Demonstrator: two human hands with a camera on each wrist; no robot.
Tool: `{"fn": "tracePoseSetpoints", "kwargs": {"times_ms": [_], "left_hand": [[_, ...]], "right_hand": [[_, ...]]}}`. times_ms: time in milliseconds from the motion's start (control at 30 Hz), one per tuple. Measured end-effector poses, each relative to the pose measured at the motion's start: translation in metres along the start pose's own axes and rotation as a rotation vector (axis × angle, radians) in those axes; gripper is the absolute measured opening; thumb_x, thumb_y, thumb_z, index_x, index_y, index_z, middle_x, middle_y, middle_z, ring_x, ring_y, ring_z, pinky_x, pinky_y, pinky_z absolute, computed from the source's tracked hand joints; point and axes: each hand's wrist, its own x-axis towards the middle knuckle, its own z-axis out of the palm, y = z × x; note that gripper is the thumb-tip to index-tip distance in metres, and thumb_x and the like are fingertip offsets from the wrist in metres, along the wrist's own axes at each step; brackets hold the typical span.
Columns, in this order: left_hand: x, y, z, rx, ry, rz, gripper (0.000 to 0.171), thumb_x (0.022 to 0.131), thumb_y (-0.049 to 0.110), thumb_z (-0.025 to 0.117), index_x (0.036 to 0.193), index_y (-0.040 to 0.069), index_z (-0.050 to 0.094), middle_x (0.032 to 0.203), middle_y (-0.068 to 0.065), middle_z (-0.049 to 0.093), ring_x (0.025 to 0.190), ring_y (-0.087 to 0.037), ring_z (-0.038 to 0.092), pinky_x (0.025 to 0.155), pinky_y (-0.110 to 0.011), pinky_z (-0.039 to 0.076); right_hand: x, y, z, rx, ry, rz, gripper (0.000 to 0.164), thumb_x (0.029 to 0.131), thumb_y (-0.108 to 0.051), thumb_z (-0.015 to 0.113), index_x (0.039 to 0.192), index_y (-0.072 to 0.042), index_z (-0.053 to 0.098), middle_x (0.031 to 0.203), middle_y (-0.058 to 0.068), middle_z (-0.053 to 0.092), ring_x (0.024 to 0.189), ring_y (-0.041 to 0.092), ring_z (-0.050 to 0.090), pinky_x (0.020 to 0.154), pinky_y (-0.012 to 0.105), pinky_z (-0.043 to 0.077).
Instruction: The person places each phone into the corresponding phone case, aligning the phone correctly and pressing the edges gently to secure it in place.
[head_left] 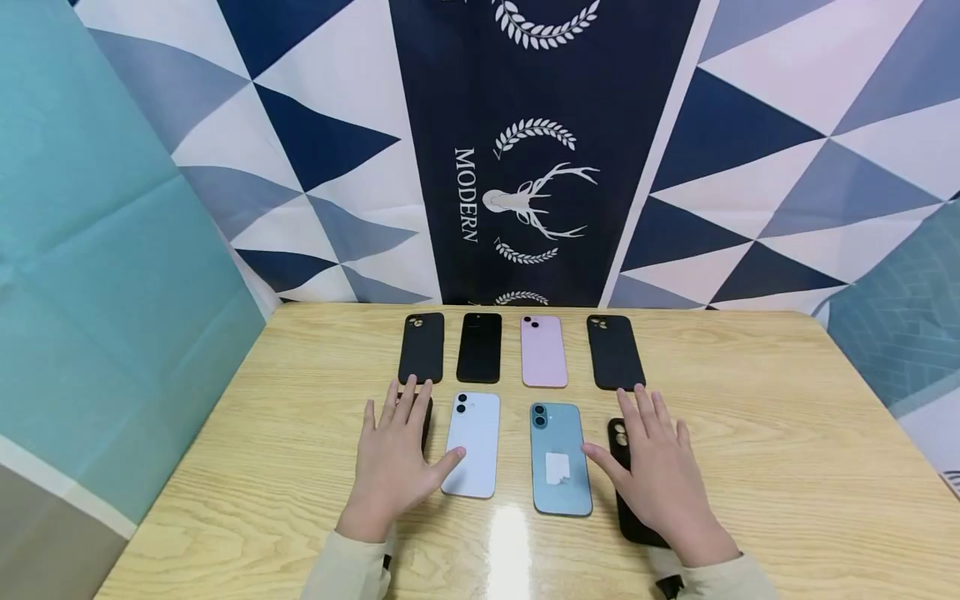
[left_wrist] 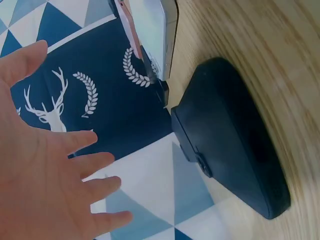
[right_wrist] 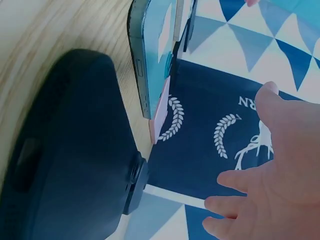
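Observation:
My left hand (head_left: 396, 471), fingers spread, hovers over a black phone case (head_left: 427, 423) that it mostly hides in the head view. Its thumb overlaps the edge of a pale blue-white phone (head_left: 476, 437). In the left wrist view the palm stands apart from the case (left_wrist: 225, 135). Fingers also spread, my right hand (head_left: 660, 479) is above another black phone case (head_left: 637, 521), partly covering it. The right thumb tip reaches the edge of a teal phone (head_left: 561, 429) bearing a white sticker. Neither hand holds anything.
Along the back of the wooden table (head_left: 765, 433) lie a black phone case (head_left: 422, 350), a black phone (head_left: 479, 350), a pink phone (head_left: 545, 360) and another black case (head_left: 617, 357). A patterned cloth (head_left: 540, 267) with a deer head hangs behind the table's far edge.

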Motion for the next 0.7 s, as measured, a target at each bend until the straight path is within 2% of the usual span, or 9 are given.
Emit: {"fn": "tracePoseSetpoints", "kwargs": {"times_ms": [300,500,633,700], "left_hand": [[0.000,0.009,0.008,-0.121,-0.041,-0.028,0.091,0.086,0.058,0.061,0.155,0.009,0.027,0.160,-0.019,0.030,0.150,-0.040,0.025,0.119,-0.062,0.025],[0.004,0.018,0.014,-0.129,-0.039,-0.038,0.089,0.085,0.056,0.064,0.152,0.007,0.033,0.156,-0.021,0.037,0.146,-0.042,0.033,0.117,-0.060,0.031],[0.003,0.029,0.020,-0.099,-0.031,-0.074,0.082,0.086,0.049,0.067,0.145,-0.002,0.042,0.145,-0.027,0.049,0.130,-0.042,0.052,0.101,-0.053,0.049],[0.001,0.035,0.024,-0.084,-0.033,-0.104,0.079,0.086,0.046,0.068,0.140,-0.007,0.046,0.138,-0.028,0.054,0.121,-0.041,0.057,0.091,-0.050,0.054]], "right_hand": [[-0.004,0.009,0.005,0.020,-0.008,0.025,0.087,0.090,-0.053,0.063,0.150,0.002,0.033,0.155,0.035,0.027,0.143,0.054,0.023,0.110,0.073,0.025],[-0.004,0.015,0.008,0.057,-0.023,0.048,0.082,0.090,-0.041,0.069,0.145,0.010,0.035,0.149,0.040,0.031,0.139,0.057,0.027,0.111,0.069,0.030],[-0.010,0.020,0.010,0.024,-0.038,0.102,0.089,0.086,-0.040,0.073,0.139,0.019,0.035,0.140,0.045,0.038,0.131,0.059,0.037,0.106,0.067,0.036],[-0.015,0.022,0.011,0.001,-0.057,0.138,0.092,0.083,-0.040,0.076,0.136,0.024,0.035,0.134,0.048,0.042,0.125,0.060,0.042,0.102,0.066,0.041]]}}
